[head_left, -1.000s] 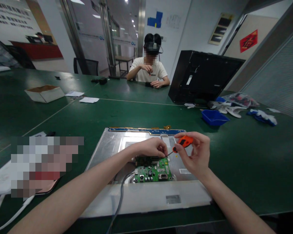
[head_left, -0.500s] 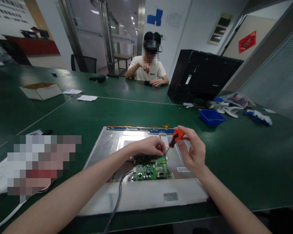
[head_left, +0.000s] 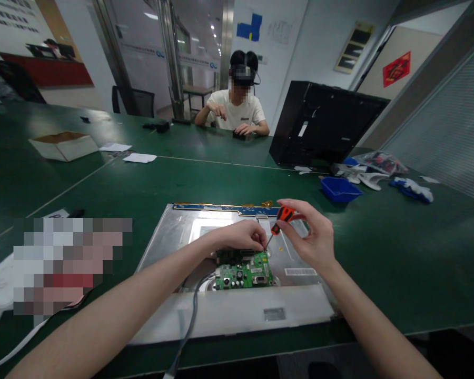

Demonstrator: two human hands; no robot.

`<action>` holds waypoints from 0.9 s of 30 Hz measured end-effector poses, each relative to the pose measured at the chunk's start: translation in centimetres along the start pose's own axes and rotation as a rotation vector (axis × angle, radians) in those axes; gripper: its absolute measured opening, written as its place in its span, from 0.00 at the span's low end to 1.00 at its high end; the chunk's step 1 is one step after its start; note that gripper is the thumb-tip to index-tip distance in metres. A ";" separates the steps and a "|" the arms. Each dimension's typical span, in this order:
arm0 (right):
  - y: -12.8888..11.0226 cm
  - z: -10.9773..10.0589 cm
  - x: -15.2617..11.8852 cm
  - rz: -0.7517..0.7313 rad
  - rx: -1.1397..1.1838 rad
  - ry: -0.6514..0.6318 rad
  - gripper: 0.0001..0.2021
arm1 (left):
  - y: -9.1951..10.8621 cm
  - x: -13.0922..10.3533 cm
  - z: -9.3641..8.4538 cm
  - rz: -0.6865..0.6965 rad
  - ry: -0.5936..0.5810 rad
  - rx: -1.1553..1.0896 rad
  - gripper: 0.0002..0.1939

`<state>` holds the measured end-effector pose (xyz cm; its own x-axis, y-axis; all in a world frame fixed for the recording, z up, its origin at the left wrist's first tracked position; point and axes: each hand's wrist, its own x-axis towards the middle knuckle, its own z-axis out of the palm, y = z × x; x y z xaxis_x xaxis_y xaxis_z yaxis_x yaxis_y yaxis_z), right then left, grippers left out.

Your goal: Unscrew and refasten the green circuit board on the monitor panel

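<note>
My right hand (head_left: 314,231) grips the orange and black handle of a screwdriver (head_left: 283,217), which slants down to the left. Its tip meets the top right corner of a green circuit board (head_left: 247,273). At that corner my left hand (head_left: 247,235) is closed, fingertips beside the tip; whatever they may pinch is too small to make out. The board lies on a silver metal panel (head_left: 169,231) with a blue strip (head_left: 209,209) along its far edge. A grey cable (head_left: 194,310) runs from the board's left side toward me.
Across the green table (head_left: 197,181) sits a person (head_left: 240,105). A black monitor (head_left: 327,123) stands at the back right, near a blue tray (head_left: 339,189) and gloves (head_left: 413,189). An open box (head_left: 65,147) and papers (head_left: 140,158) lie at the back left.
My right hand has shifted its hold on the screwdriver, with the fingers now more stretched around the handle. Across the table, the person's raised hand has moved away from the small black object.
</note>
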<state>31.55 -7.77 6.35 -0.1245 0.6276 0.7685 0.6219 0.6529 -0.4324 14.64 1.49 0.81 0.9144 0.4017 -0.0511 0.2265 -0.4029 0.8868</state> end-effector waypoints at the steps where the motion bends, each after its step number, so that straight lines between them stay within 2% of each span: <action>1: -0.1 -0.1 0.3 0.018 -0.003 -0.023 0.15 | 0.0 0.0 0.0 -0.003 0.003 0.001 0.04; 5: -0.6 -0.7 1.7 0.073 -0.093 -0.064 0.10 | 0.2 -0.1 0.0 0.003 0.013 0.012 0.04; 7: -0.9 -1.2 2.6 0.090 -0.233 -0.179 0.10 | 0.2 -0.1 -0.1 -0.003 0.010 0.022 0.05; 11: -1.7 -2.2 4.6 0.063 -0.728 -0.404 0.20 | 0.1 -0.1 0.0 -0.014 0.000 0.012 0.05; 13: -2.4 -2.6 5.7 0.068 -0.870 -0.538 0.22 | 0.0 0.0 0.0 -0.008 -0.002 -0.004 0.05; 16: -3.4 -2.6 7.1 0.082 -0.840 -0.694 0.17 | -0.1 0.0 0.0 0.002 -0.002 -0.008 0.04; 21: -4.4 -2.6 8.4 0.060 -0.744 -0.841 0.07 | 0.0 -0.1 0.0 0.000 -0.002 0.006 0.04; 25: -4.4 -3.1 8.5 0.039 -0.678 -0.904 0.07 | 0.1 -0.1 0.0 0.000 -0.015 0.003 0.05; 27: -4.3 -3.1 8.3 0.072 -0.726 -0.878 0.12 | 0.0 -0.1 0.0 0.007 -0.011 -0.010 0.05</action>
<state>30.22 -6.71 16.04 -0.3902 0.9201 0.0345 0.9143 0.3828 0.1322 14.55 1.39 0.83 0.9197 0.3896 -0.0495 0.2164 -0.3975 0.8917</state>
